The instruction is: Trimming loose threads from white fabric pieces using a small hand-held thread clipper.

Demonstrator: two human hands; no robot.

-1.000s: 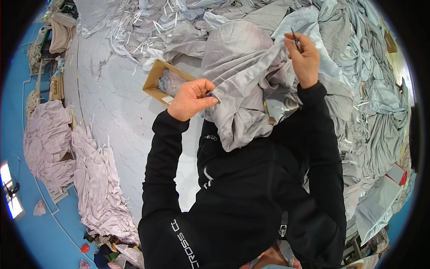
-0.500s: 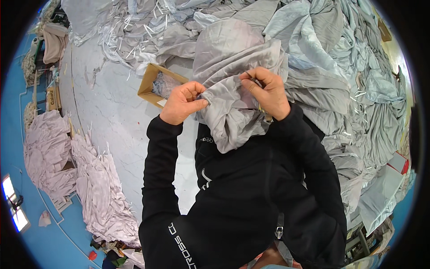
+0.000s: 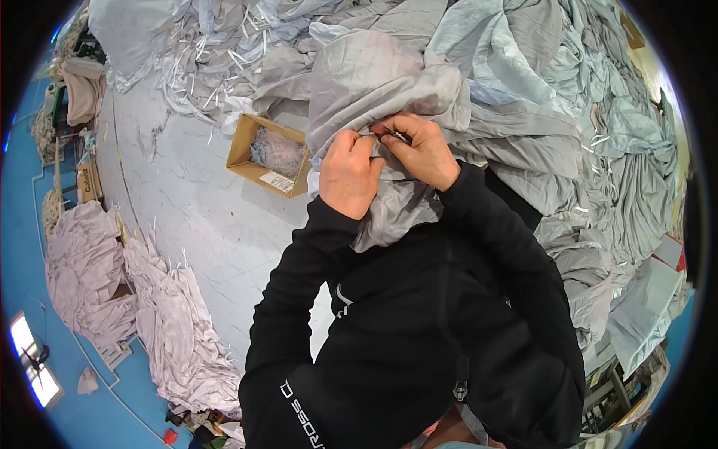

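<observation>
Near the centre of the view, a crumpled grey cloth (image 3: 366, 71) lies bunched before the person, its lower folds reaching the black jacket (image 3: 389, 322). The left hand (image 3: 348, 173) and the right hand (image 3: 423, 146) meet over it, their fingertips close together. The left grip is closed on a fold of the cloth; the right grip is closed around a small dark item (image 3: 404, 137), too small to identify, against the same folds. Knuckles and folds hide the exact contact.

Just left of the cloth stands an open cardboard box (image 3: 241, 142), tilted in the view, with a white label (image 3: 278, 180) on its near side and clear plastic packing (image 3: 278, 151) within. The box occupies the pale, marbled table (image 3: 187, 172) on the left hand's side. Beyond the cloth, a heap of grey and pale blue fabric (image 3: 516, 45) with loose white strips (image 3: 236, 58) covers the far part and continues down the right, crowding the right arm. At left, 2 pinkish-grey bundles are seen: an outer bundle (image 3: 86, 262) and an inner bundle (image 3: 176, 329) along the table's edge. Blue floor (image 3: 67, 382) shows below them.
</observation>
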